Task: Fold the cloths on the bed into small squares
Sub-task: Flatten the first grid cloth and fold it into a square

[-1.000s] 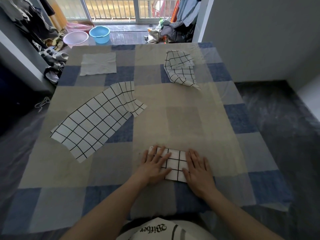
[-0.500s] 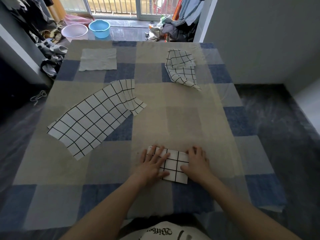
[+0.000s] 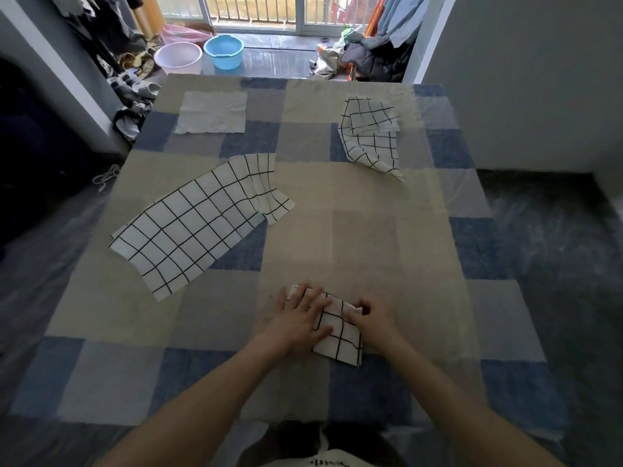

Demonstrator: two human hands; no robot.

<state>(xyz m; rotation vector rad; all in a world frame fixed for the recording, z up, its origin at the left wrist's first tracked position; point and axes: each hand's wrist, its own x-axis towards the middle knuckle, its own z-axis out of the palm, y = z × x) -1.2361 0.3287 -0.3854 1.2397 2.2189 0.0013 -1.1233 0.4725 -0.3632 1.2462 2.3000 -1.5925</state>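
Bed [image 3: 367,237], cloth [image 3: 338,335] under both hands (right [image 3: 372,320] pinching edge)

Single head view, looking forward and down (wide-angle), close over bed [image 3: 364,237]

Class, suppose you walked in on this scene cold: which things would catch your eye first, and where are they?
First, the two bare hands at the near edge of the bed: the left hand lies flat on a small folded grid cloth while the right hand pinches its right edge. Next, the long grid cloth spread at the left, then a crumpled grid cloth at the far right.
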